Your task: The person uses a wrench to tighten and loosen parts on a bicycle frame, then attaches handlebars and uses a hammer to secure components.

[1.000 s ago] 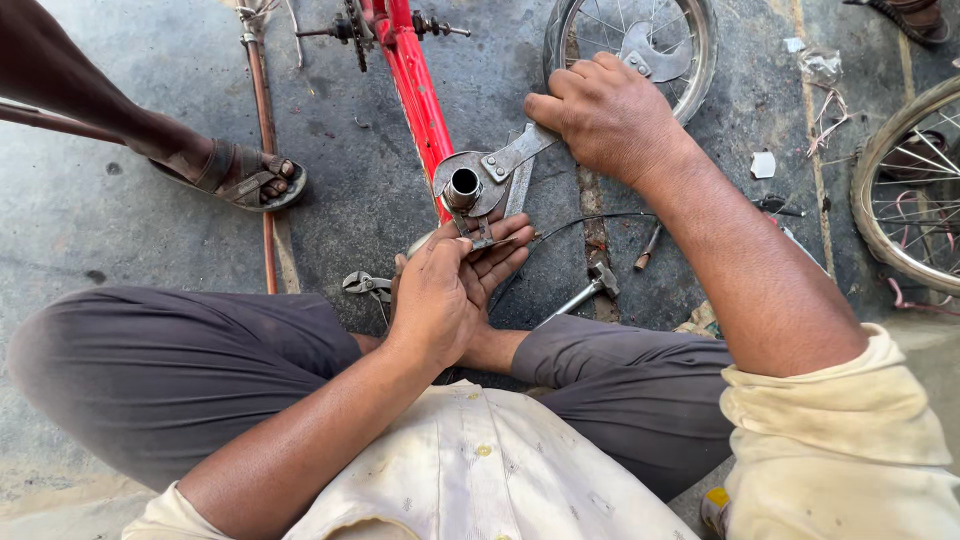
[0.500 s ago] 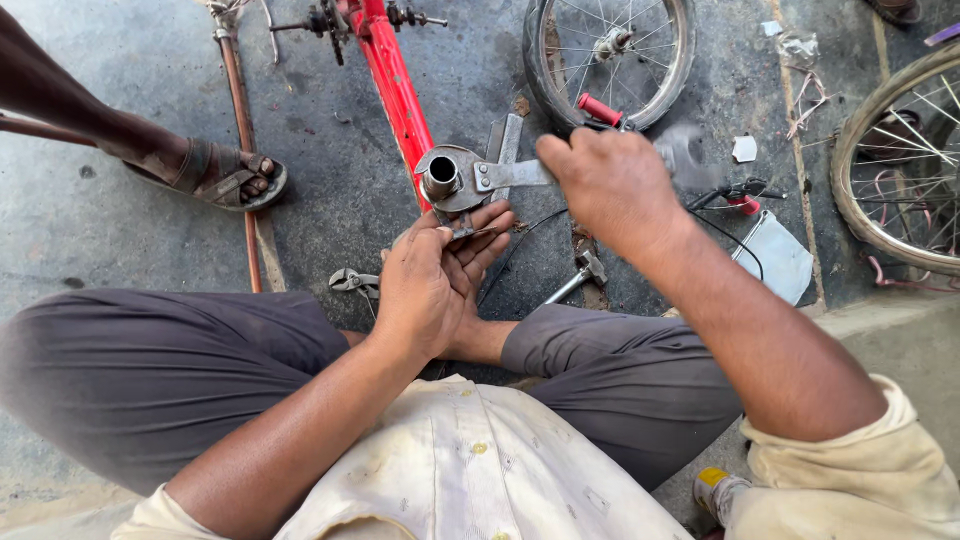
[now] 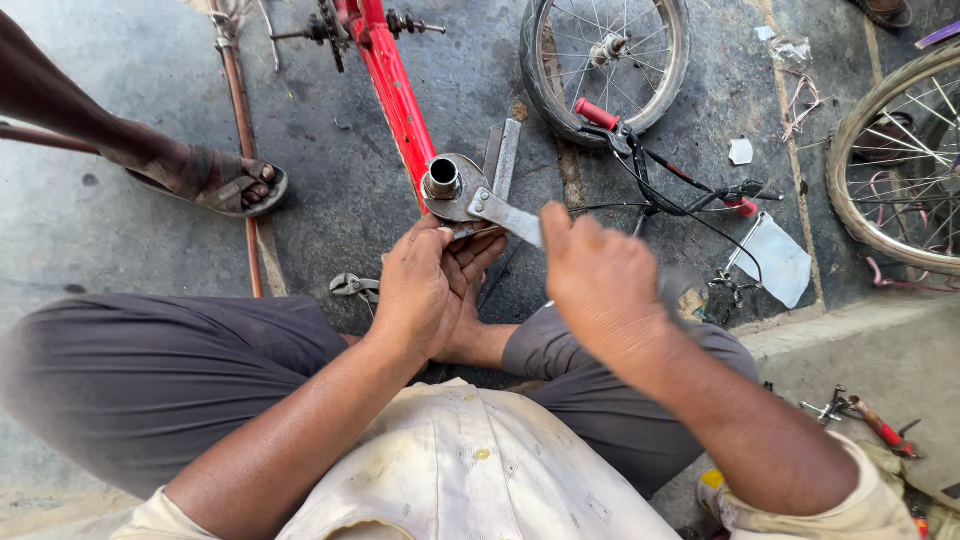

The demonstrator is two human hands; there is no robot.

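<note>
1. Head view: a red bicycle frame (image 3: 395,95) is seen lying on a concrete floor (image 3: 120,230), its round metal shell (image 3: 445,185) pointing up at a seated person.
2. A flat spanner (image 3: 505,215) is set on the shell; its handle runs into the right hand (image 3: 600,285), whose fingers are curled round it, though the grip is blurred and partly hidden.
3. The left hand (image 3: 430,290) is held just below the shell, fingers bent and fingertips touching the lower edge of the fitting; whether anything small is pinched there cannot be told.
4. A slip is judged the main risk: should the spanner ride off the shell, the right knuckles could be driven into the frame or floor, and the left fingertips, so close under the tool, could be struck or nipped.
5. The frame is not clamped, so it could be turned or shifted by a hard pull.
6. Pliers (image 3: 352,286) by the knee, a handlebar with red grips (image 3: 655,165) and two wheels (image 3: 605,55) are spread near; a sandalled foot (image 3: 225,180) of another person rests well to the side.
</note>
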